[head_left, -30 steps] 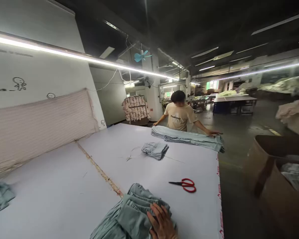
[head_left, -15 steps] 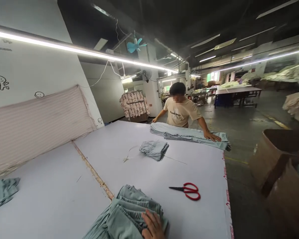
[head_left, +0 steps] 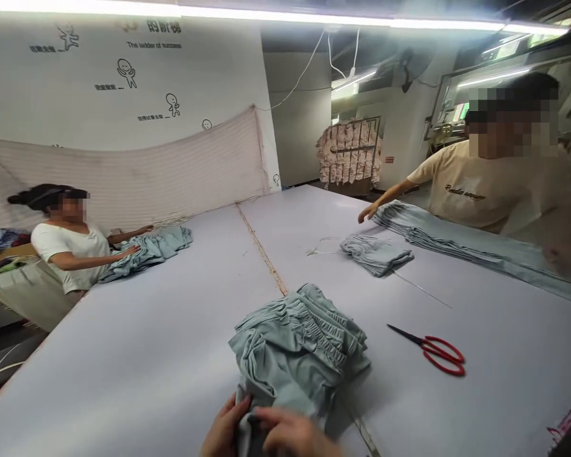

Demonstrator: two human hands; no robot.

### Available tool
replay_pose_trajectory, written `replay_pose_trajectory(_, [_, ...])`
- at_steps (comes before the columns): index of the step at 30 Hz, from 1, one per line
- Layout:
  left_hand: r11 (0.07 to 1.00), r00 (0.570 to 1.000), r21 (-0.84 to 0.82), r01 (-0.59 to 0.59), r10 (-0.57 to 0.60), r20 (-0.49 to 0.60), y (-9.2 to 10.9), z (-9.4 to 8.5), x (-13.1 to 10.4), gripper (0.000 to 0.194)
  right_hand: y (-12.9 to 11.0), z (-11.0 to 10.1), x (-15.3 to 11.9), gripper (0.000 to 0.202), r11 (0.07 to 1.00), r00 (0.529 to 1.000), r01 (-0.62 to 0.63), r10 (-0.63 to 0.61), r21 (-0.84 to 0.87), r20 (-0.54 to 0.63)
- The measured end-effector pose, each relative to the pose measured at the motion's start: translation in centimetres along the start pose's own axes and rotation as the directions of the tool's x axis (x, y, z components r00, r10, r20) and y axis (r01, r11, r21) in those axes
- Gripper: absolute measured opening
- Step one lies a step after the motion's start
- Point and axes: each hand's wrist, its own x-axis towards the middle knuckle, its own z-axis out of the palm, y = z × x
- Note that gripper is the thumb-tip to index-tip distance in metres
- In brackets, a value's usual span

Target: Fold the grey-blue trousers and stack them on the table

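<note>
A stack of folded grey-green garments with gathered elastic waistbands (head_left: pixel 299 343) lies on the white table (head_left: pixel 171 355) right in front of me. My left hand (head_left: pixel 223 430) and my right hand (head_left: pixel 292 435) both pinch the near edge of this stack at the bottom of the view. Both hands are cut off by the frame's lower edge.
Red-handled scissors (head_left: pixel 433 350) lie to the right of the stack. A smaller folded garment (head_left: pixel 375 252) sits farther back. One person in a beige shirt (head_left: pixel 485 190) handles a long pile of cloth (head_left: pixel 461 244); another person in white (head_left: pixel 69 244) works on cloth (head_left: pixel 147 249) at the left.
The view swung left and down. My left hand came in and joined my right hand on the stack's near edge. A person at the left edge is now visible.
</note>
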Motion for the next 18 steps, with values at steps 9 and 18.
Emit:
replay_pose_trajectory(9, [0.959, 0.999, -0.283, -0.015, 0.023, 0.027, 2.6, -8.6, -1.8, 0.057, 8.3, -7.8, -0.3, 0.068, 0.278, 0.263, -0.955, 0.621, -0.106, -0.738])
replay_pose_trajectory(18, [0.973, 0.996, -0.232, 0.009, -0.03, -0.084, 7.7, -22.3, -6.0, 0.065, 3.8, -4.4, 1.6, 0.028, 0.29, 0.261, -0.951, 0.555, -0.11, -0.79])
